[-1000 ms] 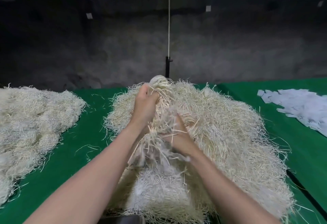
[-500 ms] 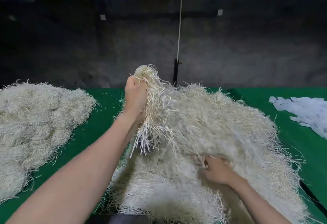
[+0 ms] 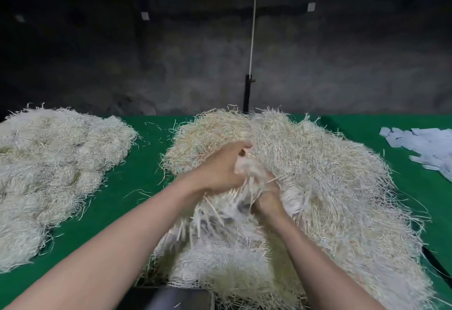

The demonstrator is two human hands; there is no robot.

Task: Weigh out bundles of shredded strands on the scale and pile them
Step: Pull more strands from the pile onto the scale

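A big heap of pale shredded strands (image 3: 318,182) covers the middle of the green table (image 3: 141,162). Both hands meet over its near-left part. My left hand (image 3: 220,167) grips the top of a bundle of strands (image 3: 215,214) whose loose ends hang down and blur. Just below and to the right, my right hand (image 3: 267,199) is curled round the same bundle, partly buried in strands. A dark flat object (image 3: 168,298), perhaps the scale, shows at the bottom edge below the heap.
A second pile of strands (image 3: 53,162) lies on the table's left side. White paper slips (image 3: 425,148) are scattered at the far right. A black post with a white cord (image 3: 247,94) stands behind the heap, in front of a dark wall.
My left hand has come down from its raised position with the bundle. My right hand has moved up from the heap's near side to join it on the bundle.
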